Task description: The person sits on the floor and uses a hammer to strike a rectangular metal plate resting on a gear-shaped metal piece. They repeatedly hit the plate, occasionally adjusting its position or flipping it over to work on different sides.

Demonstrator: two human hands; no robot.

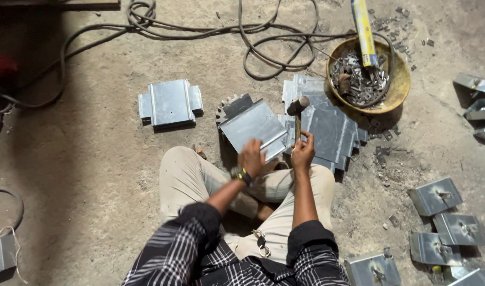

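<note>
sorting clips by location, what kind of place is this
Probably a small metal fabrication workshop, with work done on the bare floor. A hammer is held over a sheet-metal piece, a stack of cut metal sheets lies beside it, and a bowl of small metal parts sits nearby.

Right hand grips hammer; left hand steadies metal sheet.

the person wears a black shirt crossed with thin white checks, its sleeves pushed up into dark bunched cuffs near the elbows, leaving the forearms bare. light beige trousers cover the legs. a dark wristwatch with a yellow-edged face sits on the left wrist, just behind the left hand. a small bunch of keys hangs at the waist
</note>
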